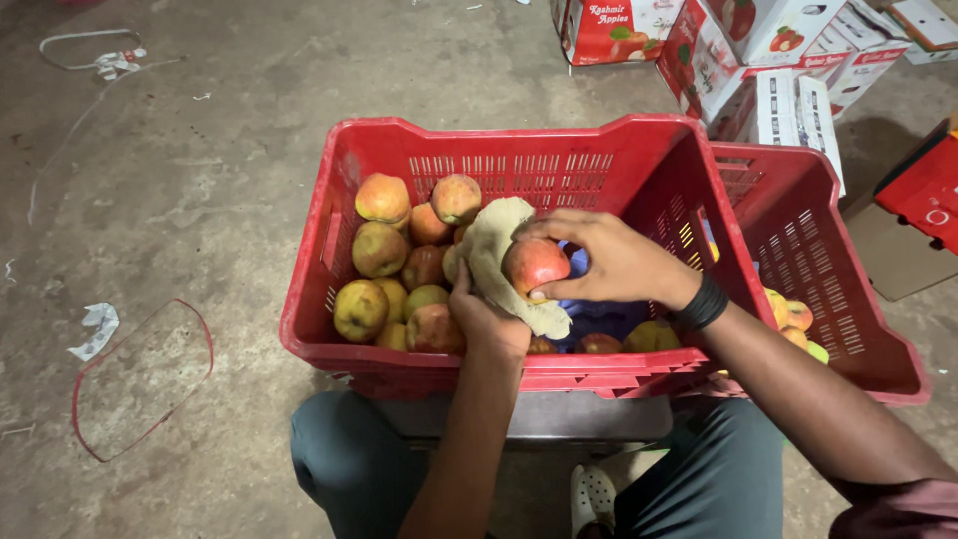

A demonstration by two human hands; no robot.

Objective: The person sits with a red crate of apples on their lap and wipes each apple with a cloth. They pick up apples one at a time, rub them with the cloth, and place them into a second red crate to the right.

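A red plastic crate point(429, 150) stands in front of my knees, with several red-yellow apples point(381, 250) piled in its left half. My left hand point(487, 321) grips a beige cloth point(491, 243) over the crate's middle. My right hand point(611, 262) holds a red apple point(534, 266) against that cloth. A black band sits on my right wrist. More apples point(651, 337) lie low in the crate's right half on something blue.
A second red crate point(838, 289) with a few apples stands to the right, touching the first. Printed cardboard apple boxes point(758, 60) are stacked at the back right. A red wire loop point(140, 379) and paper scraps lie on the concrete floor at left.
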